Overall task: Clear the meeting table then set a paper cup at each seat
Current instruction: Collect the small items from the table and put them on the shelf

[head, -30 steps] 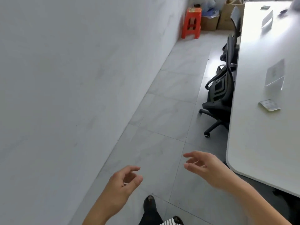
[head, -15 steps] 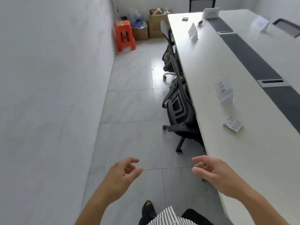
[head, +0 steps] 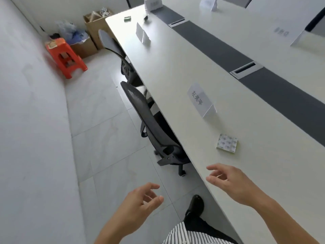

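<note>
The long white meeting table point(head: 184, 71) runs from the lower right to the far end, with a dark strip point(head: 219, 50) down its middle. A small patterned packet point(head: 227, 143) lies near the table's near edge, just beyond my right hand point(head: 230, 184), which hovers over the edge, empty, fingers loosely curled. My left hand point(head: 139, 203) hangs over the floor beside the table, also empty and relaxed. A folded name card point(head: 200, 99) stands past the packet. A small green thing point(head: 127, 18) and a dark item point(head: 146, 17) lie at the far end. No paper cup is visible.
Two black office chairs point(head: 151, 124) point(head: 123, 59) are tucked under the table's left side. An orange stool point(head: 66, 57) and cardboard boxes point(head: 95, 27) stand in the far corner. A grey wall point(head: 26, 138) bounds a tiled aisle on the left. More name cards point(head: 142, 35) point(head: 209, 3) stand on the table.
The view has swung right and closer onto the table. My right hand has come over the table's near edge toward the packet; both hands stay empty.
</note>
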The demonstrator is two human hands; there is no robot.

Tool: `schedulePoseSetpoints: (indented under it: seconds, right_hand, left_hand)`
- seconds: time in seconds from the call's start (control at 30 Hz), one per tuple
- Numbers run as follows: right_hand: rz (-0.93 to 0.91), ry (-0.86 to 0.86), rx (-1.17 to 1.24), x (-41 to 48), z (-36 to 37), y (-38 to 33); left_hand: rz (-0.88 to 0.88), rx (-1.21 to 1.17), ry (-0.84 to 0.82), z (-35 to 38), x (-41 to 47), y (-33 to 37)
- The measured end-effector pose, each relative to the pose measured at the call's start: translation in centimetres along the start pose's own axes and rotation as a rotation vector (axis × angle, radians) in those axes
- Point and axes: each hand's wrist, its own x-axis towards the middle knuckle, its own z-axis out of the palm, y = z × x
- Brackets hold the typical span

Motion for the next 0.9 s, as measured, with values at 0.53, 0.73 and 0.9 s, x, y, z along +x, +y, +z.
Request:
schedulePoseSetpoints:
  seconds: [0.53, 0.73, 0.9]
  right_hand:
    - [0.329, 0.368, -0.258, 16.2, -4.5, 8.1]
    - [0.385, 0.277, -0.476, 19.2, -4.1, 10.0]
    - [0.505, 0.323, -0.393, 19.6, -4.6, 9.3]
  left_hand:
    - [0.109, 0.113, -0.327, 0.0, 18.6, 7.2]
    - [0.115, 0.139, -0.376, 0.3, 21.6, 7.6]
    - [0.118, 0.15, -0.428, 0.3, 22.1, 7.9]
